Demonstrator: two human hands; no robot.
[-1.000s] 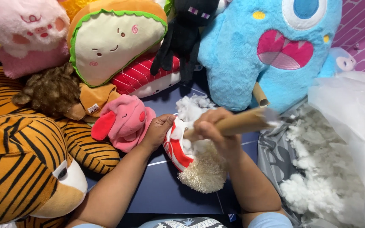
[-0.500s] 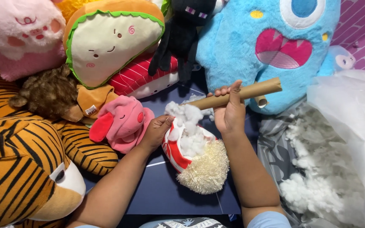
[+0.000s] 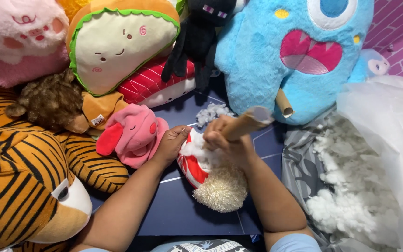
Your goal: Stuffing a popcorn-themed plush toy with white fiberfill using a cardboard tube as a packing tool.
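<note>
Cardboard tube (image 3: pixel 246 122) is clenched in the right hand (image 3: pixel 227 142), all fingers curled tight around it, its low end pushed into white stuffing at the opening of the red-and-white plush toy (image 3: pixel 208 172). Left hand (image 3: pixel 171 144) grips that toy's edge, fingers bent, just beside the pink plush (image 3: pixel 134 135).

Two hands, the left hand (image 3: pixel 172 143) and the right hand (image 3: pixel 222 137), are showing. Two cardboard tubes are lying in view: one tube (image 3: pixel 247 122) and a second tube (image 3: pixel 284 103). Eight finished plush toys are sitting around, plus one half-stuffed toy (image 3: pixel 211 175). One stuffing pile (image 3: pixel 346 186) is lying alongside.
</note>
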